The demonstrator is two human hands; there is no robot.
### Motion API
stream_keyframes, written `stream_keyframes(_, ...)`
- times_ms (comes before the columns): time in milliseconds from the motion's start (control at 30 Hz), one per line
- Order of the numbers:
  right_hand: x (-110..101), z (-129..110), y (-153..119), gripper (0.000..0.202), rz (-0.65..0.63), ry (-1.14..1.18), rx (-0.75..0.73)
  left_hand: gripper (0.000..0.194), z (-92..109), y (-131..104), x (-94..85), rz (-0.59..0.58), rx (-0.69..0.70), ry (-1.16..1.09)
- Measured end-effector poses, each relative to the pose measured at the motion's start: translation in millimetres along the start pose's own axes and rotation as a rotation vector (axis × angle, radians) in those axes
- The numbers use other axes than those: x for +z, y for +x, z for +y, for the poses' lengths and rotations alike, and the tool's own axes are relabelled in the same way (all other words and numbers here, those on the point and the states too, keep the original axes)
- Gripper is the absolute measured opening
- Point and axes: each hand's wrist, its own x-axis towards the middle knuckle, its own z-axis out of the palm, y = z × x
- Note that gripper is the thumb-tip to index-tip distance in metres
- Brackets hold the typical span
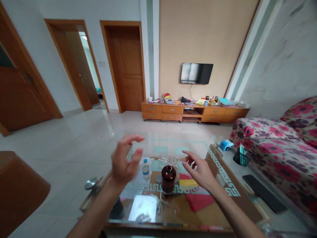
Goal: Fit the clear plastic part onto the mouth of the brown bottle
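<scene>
My left hand is raised over the left part of the glass table, fingers apart and curved, holding nothing. On the right, my right hand hovers with its fingers spread and nothing in them. Between the two hands a dark red, rounded jar with a small ring on top stands on the table, touched by neither. A clear water bottle with a blue cap stands just right of my left hand. Clear glass items sit behind the jar.
A white rectangular object shows near the front edge. At the right are a black phone-like slab, a pen holder and a blue packet. Beyond are a flowered sofa and a cluttered low cabinet.
</scene>
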Motion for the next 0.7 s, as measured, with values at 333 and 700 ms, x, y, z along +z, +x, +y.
stream_keyframes(333,23.3,19.5,13.9,0.056,-0.27,-0.285,-0.111,0.076,-37.7,-63.3,73.3,-0.857,0.023,0.011)
stream_keyframes(700,39.3,1.4,13.2,0.05,-0.449,-0.198,-0.084,0.071,-15.7,-86.7,80.8,-0.928,-0.132,-0.07)
